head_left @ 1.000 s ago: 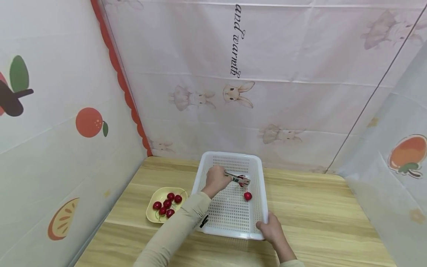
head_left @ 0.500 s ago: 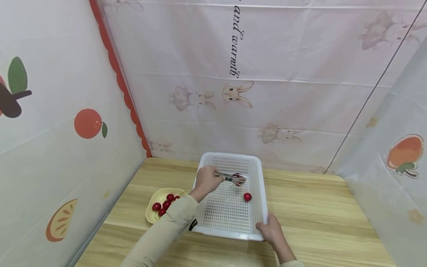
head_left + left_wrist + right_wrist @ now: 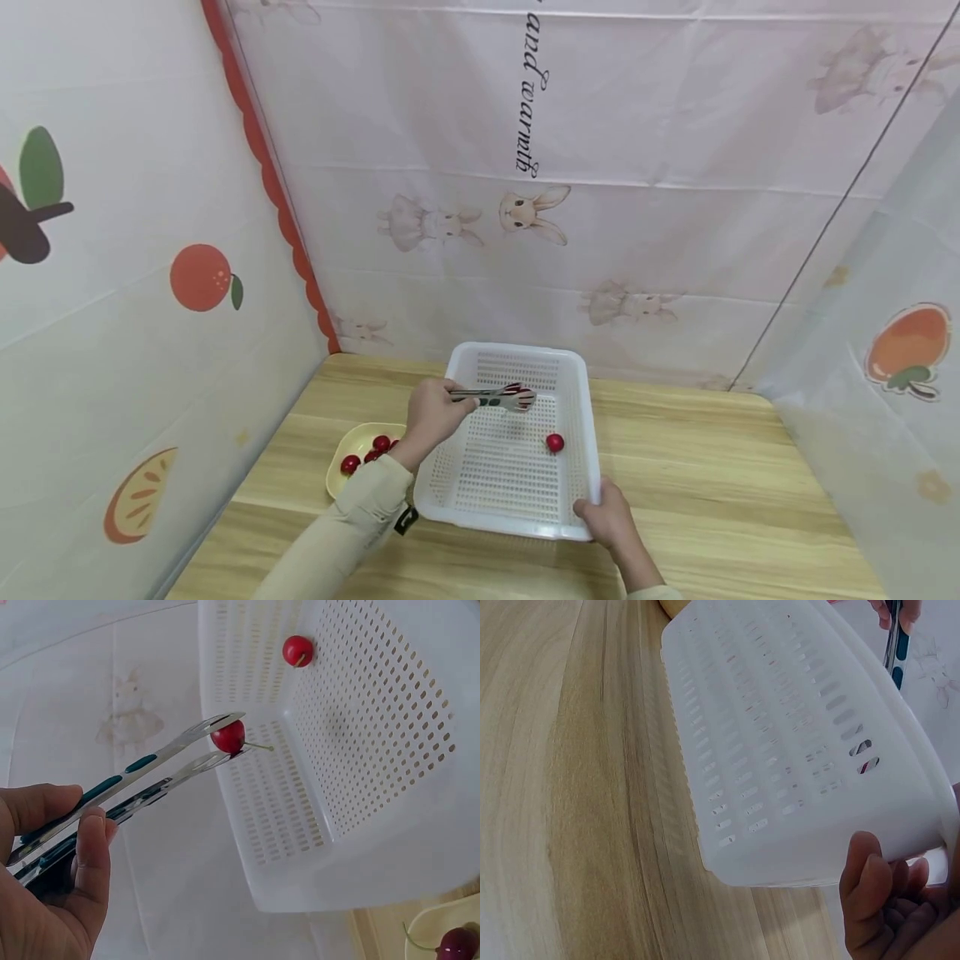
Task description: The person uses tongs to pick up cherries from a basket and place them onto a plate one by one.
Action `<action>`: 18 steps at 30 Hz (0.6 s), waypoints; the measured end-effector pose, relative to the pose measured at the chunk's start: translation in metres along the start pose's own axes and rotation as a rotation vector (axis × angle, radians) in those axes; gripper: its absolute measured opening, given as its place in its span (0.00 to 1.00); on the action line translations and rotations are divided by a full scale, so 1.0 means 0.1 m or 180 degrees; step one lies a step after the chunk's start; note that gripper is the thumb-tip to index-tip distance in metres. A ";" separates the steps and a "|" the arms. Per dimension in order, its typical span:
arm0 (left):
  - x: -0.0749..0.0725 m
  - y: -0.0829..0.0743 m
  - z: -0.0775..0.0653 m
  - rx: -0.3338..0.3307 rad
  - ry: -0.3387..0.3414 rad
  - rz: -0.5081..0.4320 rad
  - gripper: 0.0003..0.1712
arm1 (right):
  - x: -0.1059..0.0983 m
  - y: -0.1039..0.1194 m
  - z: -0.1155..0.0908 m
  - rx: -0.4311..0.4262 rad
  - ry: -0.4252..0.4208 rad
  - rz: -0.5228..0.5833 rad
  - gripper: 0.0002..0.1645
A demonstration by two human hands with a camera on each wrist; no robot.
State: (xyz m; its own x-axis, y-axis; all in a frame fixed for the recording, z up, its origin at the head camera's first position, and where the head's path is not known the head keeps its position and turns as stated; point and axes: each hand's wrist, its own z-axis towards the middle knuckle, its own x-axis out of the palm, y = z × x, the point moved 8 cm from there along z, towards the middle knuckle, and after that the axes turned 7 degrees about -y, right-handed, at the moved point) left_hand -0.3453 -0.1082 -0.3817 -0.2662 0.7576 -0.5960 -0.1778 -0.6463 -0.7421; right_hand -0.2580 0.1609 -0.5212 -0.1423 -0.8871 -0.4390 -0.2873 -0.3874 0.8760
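My left hand [image 3: 435, 414] grips metal tongs [image 3: 141, 763] with teal inlays, above the left side of a white perforated basket [image 3: 510, 487]. Pinched between the tong tips is a red cherry [image 3: 227, 738], its green stem sticking out. Another cherry [image 3: 554, 442] lies on the basket floor toward the right. At the basket's front right corner, my right hand [image 3: 611, 518] holds the rim, thumb on top and fingers curled beneath. To the left sits a yellow dish [image 3: 333, 479] with several cherries [image 3: 350, 464], partly hidden by my left sleeve.
The basket stands on a wood-grain table [image 3: 697, 483]. A printed fabric wall [image 3: 450, 308] rises right behind the table, and similar panels close in the left and right sides.
The left hand has drawn the tongs and pinched cherry leftward, from the basket's middle toward its left rim. The sleeve covers more of the dish. The right hand stays on the corner.
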 end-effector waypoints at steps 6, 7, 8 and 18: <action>-0.14 0.10 -0.06 -0.0144 -0.0061 -0.0104 0.09 | -0.01 0.01 0.00 -0.0009 -0.0018 -0.0061 0.34; -0.17 0.11 -0.06 -0.0168 -0.0072 -0.0127 0.09 | -0.01 0.01 0.00 -0.0005 -0.0028 -0.0056 0.34; -0.19 0.13 -0.07 -0.0182 -0.0083 -0.0136 0.10 | -0.01 0.02 0.00 -0.0004 -0.0031 -0.0052 0.34; -0.43 0.27 -0.23 -0.0305 -0.0127 -0.0250 0.11 | 0.00 0.02 -0.01 -0.0025 -0.0018 -0.0071 0.34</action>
State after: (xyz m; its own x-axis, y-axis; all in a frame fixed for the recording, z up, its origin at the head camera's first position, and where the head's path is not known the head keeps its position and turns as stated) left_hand -0.3166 -0.1557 -0.3836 -0.2928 0.8001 -0.5236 -0.1088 -0.5719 -0.8131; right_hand -0.2581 0.1601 -0.5188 -0.1413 -0.8767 -0.4597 -0.2830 -0.4092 0.8674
